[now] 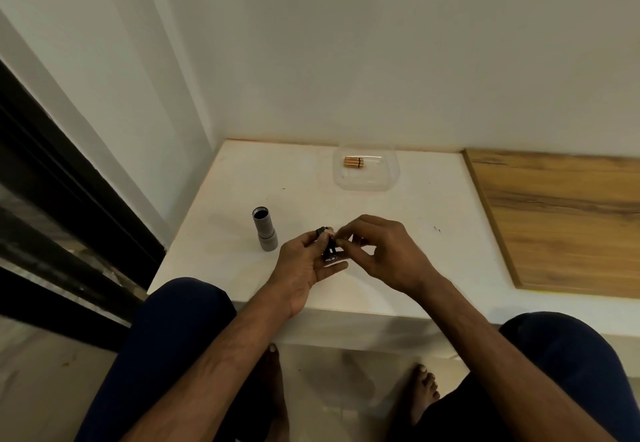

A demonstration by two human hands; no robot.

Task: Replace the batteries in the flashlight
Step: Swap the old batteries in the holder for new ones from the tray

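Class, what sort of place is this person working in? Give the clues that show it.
Probably a room in a home rather than a workshop: a low white ledge against a plain wall, bare feet on a tiled floor, and a dark-framed window or door.

A white table (242,178) holds a grey flashlight body (265,232) standing upright on the left, open end up. At the far edge sits a clear tray (381,181) — well apart. A wooden board (561,219) lies along the right side.
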